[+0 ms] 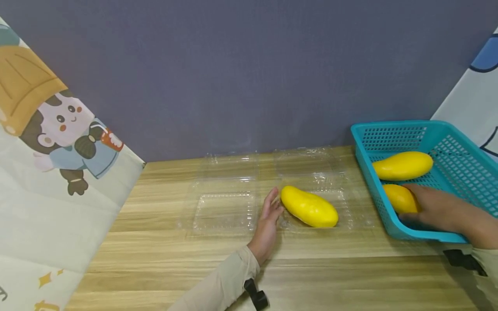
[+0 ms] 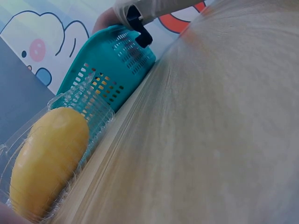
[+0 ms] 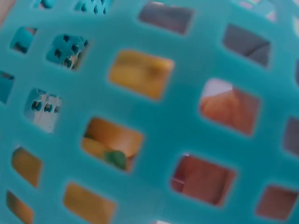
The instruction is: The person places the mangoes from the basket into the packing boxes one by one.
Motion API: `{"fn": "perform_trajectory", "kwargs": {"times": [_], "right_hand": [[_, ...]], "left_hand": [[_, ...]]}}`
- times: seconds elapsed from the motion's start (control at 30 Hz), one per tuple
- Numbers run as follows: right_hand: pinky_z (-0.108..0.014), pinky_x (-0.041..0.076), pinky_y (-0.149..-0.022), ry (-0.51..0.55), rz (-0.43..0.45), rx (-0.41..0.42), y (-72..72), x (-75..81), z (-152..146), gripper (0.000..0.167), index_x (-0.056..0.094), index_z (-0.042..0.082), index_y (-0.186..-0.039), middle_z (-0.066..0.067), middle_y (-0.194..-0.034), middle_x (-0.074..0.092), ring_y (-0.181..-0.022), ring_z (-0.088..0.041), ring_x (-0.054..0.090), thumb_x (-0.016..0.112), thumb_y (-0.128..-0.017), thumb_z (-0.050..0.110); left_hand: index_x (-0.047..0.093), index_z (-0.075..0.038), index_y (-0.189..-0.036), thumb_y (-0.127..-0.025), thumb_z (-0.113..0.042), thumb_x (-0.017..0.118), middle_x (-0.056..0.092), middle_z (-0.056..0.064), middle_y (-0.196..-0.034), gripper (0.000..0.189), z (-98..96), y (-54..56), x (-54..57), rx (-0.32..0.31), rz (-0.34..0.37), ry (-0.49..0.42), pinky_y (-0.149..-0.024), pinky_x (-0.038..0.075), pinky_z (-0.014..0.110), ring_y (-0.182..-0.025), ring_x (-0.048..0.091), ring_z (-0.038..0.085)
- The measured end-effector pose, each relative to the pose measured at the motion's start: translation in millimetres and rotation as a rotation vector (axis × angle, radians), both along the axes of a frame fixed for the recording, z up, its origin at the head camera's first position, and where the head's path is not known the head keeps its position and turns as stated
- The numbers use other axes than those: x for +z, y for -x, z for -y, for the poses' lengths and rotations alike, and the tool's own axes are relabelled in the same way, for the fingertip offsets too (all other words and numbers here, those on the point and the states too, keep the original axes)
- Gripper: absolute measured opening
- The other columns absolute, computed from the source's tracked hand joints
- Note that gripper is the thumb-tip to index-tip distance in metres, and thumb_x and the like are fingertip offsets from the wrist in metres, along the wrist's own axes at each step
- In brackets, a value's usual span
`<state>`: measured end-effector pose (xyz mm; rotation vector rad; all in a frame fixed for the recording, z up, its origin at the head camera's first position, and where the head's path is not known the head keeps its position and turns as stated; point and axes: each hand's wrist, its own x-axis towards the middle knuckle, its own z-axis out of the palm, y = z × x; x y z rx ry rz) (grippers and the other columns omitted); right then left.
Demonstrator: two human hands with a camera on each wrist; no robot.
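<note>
In the head view a yellow mango lies in the bottom half of an open clear plastic clamshell box. My left hand is at that box's left edge, fingers extended and fingertips close to the mango's end. At the right, my right hand reaches into a teal basket and grips another mango; the fingers' far side is hidden. A further mango lies behind it in the basket. Through the basket's holes, the right wrist view gives glimpses of yellow fruit and the hand.
A second clear clamshell box lies lid-open on the wooden table, left of my left hand. A grey-blue panel stands along the back. Printed cloths border the left and right sides.
</note>
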<state>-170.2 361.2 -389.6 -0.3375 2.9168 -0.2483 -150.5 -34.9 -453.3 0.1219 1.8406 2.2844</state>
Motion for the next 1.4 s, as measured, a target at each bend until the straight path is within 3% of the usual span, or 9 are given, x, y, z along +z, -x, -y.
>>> {"fn": "perform_trajectory", "kwargs": {"times": [0.13,0.43,0.67,0.77,0.93,1.4], "right_hand": [[-0.037,0.042,-0.06,-0.018,-0.01,-0.03,1.3,1.7,-2.7,0.08,0.043,-0.012,-0.132,-0.015,-0.093,0.06,-0.074,-0.023,0.051,0.077,-0.082,0.04],[-0.044,0.046,-0.056,-0.062,-0.062,-0.124,-1.3,9.1,-4.8,0.092,0.031,-0.014,-0.139,-0.036,-0.108,0.054,-0.075,-0.032,0.055,0.078,-0.081,0.039],[-0.057,0.048,-0.061,-0.053,-0.133,-0.179,-7.1,17.2,2.5,0.092,0.028,-0.017,-0.142,-0.047,-0.12,0.036,-0.084,-0.049,0.055,0.079,-0.081,0.03],[-0.06,0.049,-0.061,-0.048,-0.188,-0.171,-9.5,20.0,4.9,0.087,0.031,-0.015,-0.14,-0.047,-0.121,0.032,-0.083,-0.051,0.053,0.079,-0.08,0.025],[-0.054,0.049,-0.054,-0.066,-0.249,-0.14,-12.3,23.6,7.7,0.08,0.037,-0.008,-0.139,-0.044,-0.119,0.034,-0.075,-0.043,0.052,0.08,-0.079,0.021],[-0.059,0.047,-0.059,-0.047,-0.305,-0.211,-17.8,31.1,20.2,0.089,0.034,-0.004,-0.147,-0.039,-0.125,0.034,-0.081,-0.047,0.052,0.081,-0.079,0.028]], "left_hand": [[0.024,-0.029,-0.158,-0.103,-0.019,0.042,0.022,-0.007,-0.164,0.059,-0.2,0.6,0.1,0.001,-0.001,-0.003,-0.126,0.017,0.052,-0.151,0.024,0.026],[0.024,-0.03,-0.157,-0.103,-0.019,0.043,0.021,-0.005,-0.165,0.059,0.2,0.1,-0.5,0.003,-0.002,-0.002,-0.126,0.017,0.052,-0.151,0.024,0.026],[0.025,-0.029,-0.157,-0.102,-0.019,0.043,0.022,-0.005,-0.165,0.058,-0.4,0.1,-0.5,0.009,-0.007,-0.007,-0.126,0.017,0.051,-0.15,0.025,0.026],[0.025,-0.029,-0.157,-0.103,-0.019,0.043,0.022,-0.005,-0.165,0.059,-0.8,-0.1,-0.5,0.011,-0.007,-0.006,-0.126,0.017,0.051,-0.15,0.025,0.026],[0.025,-0.03,-0.157,-0.102,-0.019,0.043,0.023,-0.007,-0.164,0.059,-1.1,-0.9,0.8,0.013,-0.004,0.002,-0.126,0.017,0.051,-0.15,0.027,0.025],[0.024,-0.03,-0.158,-0.102,-0.018,0.043,0.023,-0.009,-0.164,0.059,-1.0,-1.7,2.6,0.009,-0.006,0.005,-0.126,0.017,0.05,-0.15,0.026,0.023]]}}
